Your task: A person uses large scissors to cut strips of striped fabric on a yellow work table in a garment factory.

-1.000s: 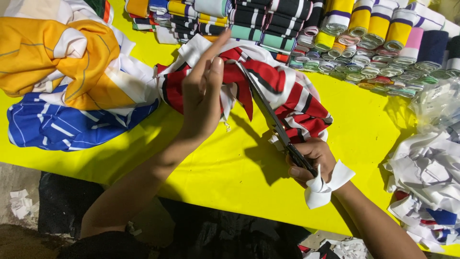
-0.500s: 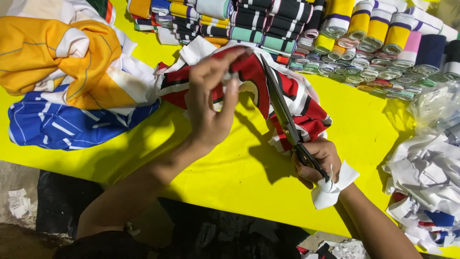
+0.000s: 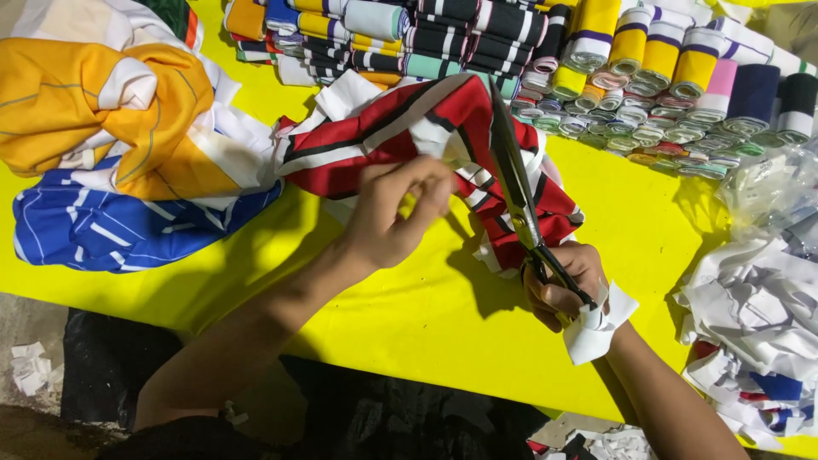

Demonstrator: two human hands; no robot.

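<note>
A red, white and black striped fabric piece [image 3: 400, 128] lies bunched on the yellow table [image 3: 409, 315]. My left hand [image 3: 396, 213] pinches its near white edge and lifts it. Large black-handled scissors [image 3: 515, 192] are gripped in my right hand [image 3: 567, 285], their long blades pointing away over the red cloth. A white paper scrap [image 3: 596, 328] is tucked under the right hand's fingers.
An orange and white garment [image 3: 102, 111] and a blue striped one [image 3: 111, 226] lie at the left. Rolled striped knit strips [image 3: 477, 34] line the far side. A heap of white cut scraps [image 3: 758, 324] and clear plastic [image 3: 767, 192] sits at the right. The floor edge runs along the near side.
My left hand has gone from flat on the cloth to pinching and pulling its edge toward me. The scissors have swung more upright over the fabric.
</note>
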